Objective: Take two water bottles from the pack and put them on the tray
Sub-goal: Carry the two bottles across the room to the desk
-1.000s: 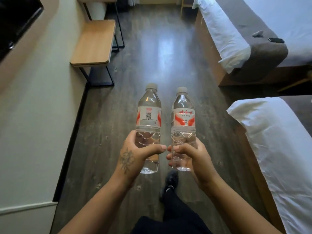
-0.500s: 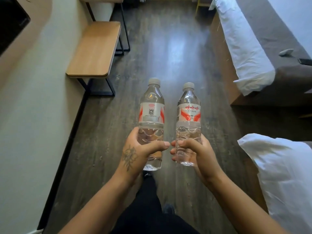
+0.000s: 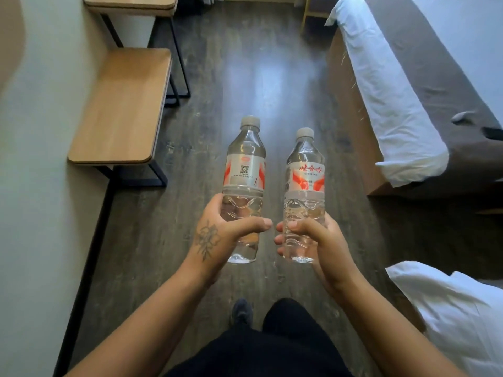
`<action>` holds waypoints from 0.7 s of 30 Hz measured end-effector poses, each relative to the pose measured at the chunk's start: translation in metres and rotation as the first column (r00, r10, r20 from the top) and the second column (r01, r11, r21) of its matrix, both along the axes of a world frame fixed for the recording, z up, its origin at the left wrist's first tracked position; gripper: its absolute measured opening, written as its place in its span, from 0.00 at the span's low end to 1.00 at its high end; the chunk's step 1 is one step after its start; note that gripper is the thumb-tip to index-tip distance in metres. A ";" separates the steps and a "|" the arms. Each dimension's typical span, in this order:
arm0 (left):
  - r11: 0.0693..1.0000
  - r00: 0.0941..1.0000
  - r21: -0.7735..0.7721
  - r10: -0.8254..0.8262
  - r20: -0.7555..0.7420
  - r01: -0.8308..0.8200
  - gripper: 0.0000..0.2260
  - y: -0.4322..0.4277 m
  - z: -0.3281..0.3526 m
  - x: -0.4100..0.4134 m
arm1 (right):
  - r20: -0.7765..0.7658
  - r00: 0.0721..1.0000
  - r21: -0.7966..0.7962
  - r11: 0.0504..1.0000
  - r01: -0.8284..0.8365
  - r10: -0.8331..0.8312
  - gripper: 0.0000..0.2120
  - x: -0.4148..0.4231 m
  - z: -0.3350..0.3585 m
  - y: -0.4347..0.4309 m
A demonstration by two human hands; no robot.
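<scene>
Two clear water bottles with grey caps and red-and-white labels stand upright in front of me, over the dark wood floor. My left hand (image 3: 220, 238), with a flower tattoo on its back, grips the lower half of the left bottle (image 3: 245, 170). My right hand (image 3: 315, 246) is wrapped around the lower half of the right bottle (image 3: 305, 180). The two bottles are side by side, a small gap apart, and my thumbs nearly touch. No pack and no tray are in view.
A low wooden bench (image 3: 122, 107) on black legs stands along the left wall, with a higher wooden table (image 3: 130, 4) beyond it. A bed (image 3: 402, 85) with white sheets lines the right side, and a second bed's corner (image 3: 446, 303) is near right. My shoe (image 3: 241, 312) is on the floor below.
I have walked forward along the floor: the bench and far bed have come closer and the near bed has slid down and right. The bottles stay in the same grip.
</scene>
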State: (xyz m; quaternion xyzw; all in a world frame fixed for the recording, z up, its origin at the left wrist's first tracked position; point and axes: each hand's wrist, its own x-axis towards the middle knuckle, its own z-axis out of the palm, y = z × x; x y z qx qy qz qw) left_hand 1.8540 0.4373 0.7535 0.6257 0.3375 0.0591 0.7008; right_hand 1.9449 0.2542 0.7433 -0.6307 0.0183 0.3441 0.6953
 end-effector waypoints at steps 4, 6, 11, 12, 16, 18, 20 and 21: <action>1.000 0.999 -0.004 0.020 0.038 -0.020 0.37 0.040 0.006 0.066 | 0.013 1.000 0.016 1.000 0.001 -0.002 0.34 0.068 0.002 0.041; 1.000 0.998 0.007 0.028 0.049 -0.028 0.37 0.058 0.006 0.100 | 0.015 1.000 0.026 1.000 -0.011 0.011 0.35 0.104 0.000 0.062; 0.997 0.996 0.025 0.076 0.052 -0.078 0.37 0.101 0.000 0.192 | 0.016 0.999 0.039 0.999 -0.037 0.037 0.38 0.207 -0.010 0.113; 0.996 0.995 0.021 0.088 0.048 -0.089 0.37 0.109 -0.001 0.212 | 0.010 0.999 0.035 0.998 -0.046 0.046 0.38 0.230 -0.012 0.123; 0.992 0.992 0.010 0.123 0.020 -0.124 0.36 0.147 0.002 0.292 | -0.029 0.995 0.065 0.994 -0.092 0.094 0.35 0.316 -0.011 0.161; 0.991 0.990 0.010 0.134 0.034 -0.134 0.35 0.161 0.006 0.320 | -0.015 0.993 0.069 0.991 -0.116 0.117 0.33 0.345 -0.008 0.177; 0.990 0.990 -0.002 0.141 0.020 -0.141 0.33 0.182 0.003 0.358 | -0.006 0.989 0.048 0.988 -0.148 0.149 0.33 0.387 -0.008 0.198; 0.989 0.989 -0.010 0.145 0.012 -0.145 0.33 0.191 0.004 0.373 | -0.012 0.989 0.044 0.988 -0.147 0.148 0.33 0.404 -0.007 0.208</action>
